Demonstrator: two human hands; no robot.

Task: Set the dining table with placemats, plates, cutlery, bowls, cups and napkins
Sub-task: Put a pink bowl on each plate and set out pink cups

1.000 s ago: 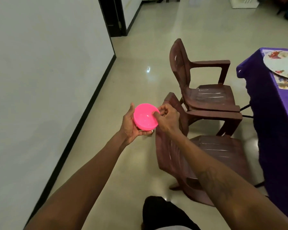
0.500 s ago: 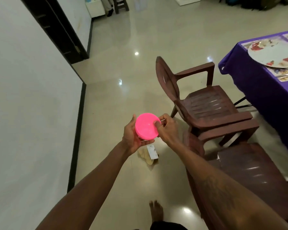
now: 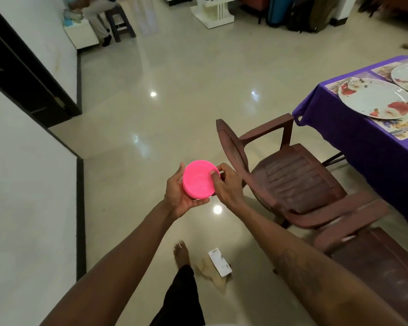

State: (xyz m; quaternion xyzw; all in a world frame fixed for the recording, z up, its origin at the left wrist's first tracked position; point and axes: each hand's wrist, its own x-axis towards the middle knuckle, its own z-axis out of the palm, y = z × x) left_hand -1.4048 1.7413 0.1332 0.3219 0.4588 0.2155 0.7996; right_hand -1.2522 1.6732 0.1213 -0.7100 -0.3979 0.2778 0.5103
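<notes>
One round glossy pink bowl (image 3: 198, 181) | left hand (image 3: 178, 196) cups its base | right hand (image 3: 227, 187) pinches its rim

Pink bowl (image 3: 199, 181) in both hands (image 3: 177, 199) (image 3: 228, 188)

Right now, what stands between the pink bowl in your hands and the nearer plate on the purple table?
In the head view, a brown plastic chair: its backrest and armrest cross the stretch from the pink bowl to the plate.
</notes>
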